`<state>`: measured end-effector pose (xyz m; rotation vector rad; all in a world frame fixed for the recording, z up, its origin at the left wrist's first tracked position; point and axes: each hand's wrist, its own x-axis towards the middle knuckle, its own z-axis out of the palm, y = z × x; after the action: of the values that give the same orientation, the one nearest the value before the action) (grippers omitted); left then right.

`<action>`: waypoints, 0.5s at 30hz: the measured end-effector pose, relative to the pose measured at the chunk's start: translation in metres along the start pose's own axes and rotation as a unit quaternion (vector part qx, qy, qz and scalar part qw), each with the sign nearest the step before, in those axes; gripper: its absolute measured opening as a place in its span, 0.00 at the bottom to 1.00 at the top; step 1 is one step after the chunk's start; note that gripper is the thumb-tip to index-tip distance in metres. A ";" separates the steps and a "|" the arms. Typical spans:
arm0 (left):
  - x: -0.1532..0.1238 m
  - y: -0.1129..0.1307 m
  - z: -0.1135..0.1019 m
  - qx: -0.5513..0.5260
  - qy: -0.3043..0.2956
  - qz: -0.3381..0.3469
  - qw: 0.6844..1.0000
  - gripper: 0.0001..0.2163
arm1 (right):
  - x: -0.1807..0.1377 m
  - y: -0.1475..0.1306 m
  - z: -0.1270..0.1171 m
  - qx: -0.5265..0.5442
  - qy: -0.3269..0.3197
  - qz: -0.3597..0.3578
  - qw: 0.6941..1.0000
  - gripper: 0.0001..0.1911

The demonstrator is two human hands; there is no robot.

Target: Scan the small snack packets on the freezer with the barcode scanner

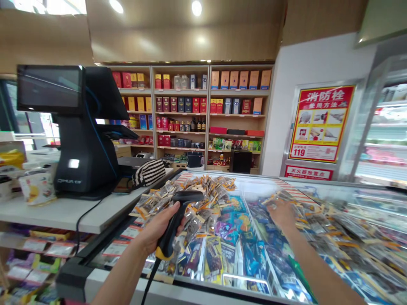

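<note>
My left hand (163, 224) is wrapped round the handle of a black and yellow barcode scanner (173, 224), whose head points away over a pile of small clear packets (210, 190) with orange and tan labels. A cable runs down from the handle. Farther right, my right hand (281, 214) is closed at a clear packet (281, 195) of the same sort; the fingers are partly blurred. More such packets (346, 228) lie spread on the right side of the glass. Below the glass of the chest freezer (222, 292) lie blue, yellow and purple packaged goods (229, 228).
A checkout terminal (85, 140) stands on the white counter (92, 218) to the left, beside a striped black and white item (149, 173). Shelves (181, 92) of boxes and bottles line the back wall. A red and yellow fire hydrant sign (321, 125) hangs right.
</note>
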<state>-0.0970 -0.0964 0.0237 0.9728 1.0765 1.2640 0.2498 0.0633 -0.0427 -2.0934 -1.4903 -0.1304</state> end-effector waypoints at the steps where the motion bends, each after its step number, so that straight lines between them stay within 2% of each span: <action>1: -0.003 0.000 -0.002 0.000 0.004 0.003 1.000 0.14 | -0.006 -0.009 0.004 -0.007 -0.005 0.000 1.000 0.22; 4: -0.010 0.003 -0.010 -0.002 0.021 0.009 1.000 0.14 | -0.023 -0.036 0.010 -0.026 0.004 -0.021 0.999 0.22; 8: -0.017 0.005 -0.023 -0.015 0.016 0.006 1.000 0.13 | -0.048 -0.074 0.015 0.001 -0.021 -0.137 0.990 0.23; 10: -0.018 0.005 -0.027 -0.020 0.017 0.008 1.000 0.13 | -0.054 -0.084 0.020 -0.004 -0.038 -0.191 0.981 0.23; 12: -0.019 0.004 -0.030 -0.021 0.015 0.009 1.000 0.13 | -0.052 -0.078 0.028 -0.038 -0.058 -0.204 0.976 0.22; 15: -0.018 0.000 -0.033 -0.017 0.004 0.007 1.000 0.14 | -0.035 -0.043 0.040 -0.097 -0.110 -0.184 0.972 0.21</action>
<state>-0.1291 -0.1151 0.0174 0.9517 1.0539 1.2948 0.1884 0.0636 -0.0734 -2.0055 -2.0682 -0.1939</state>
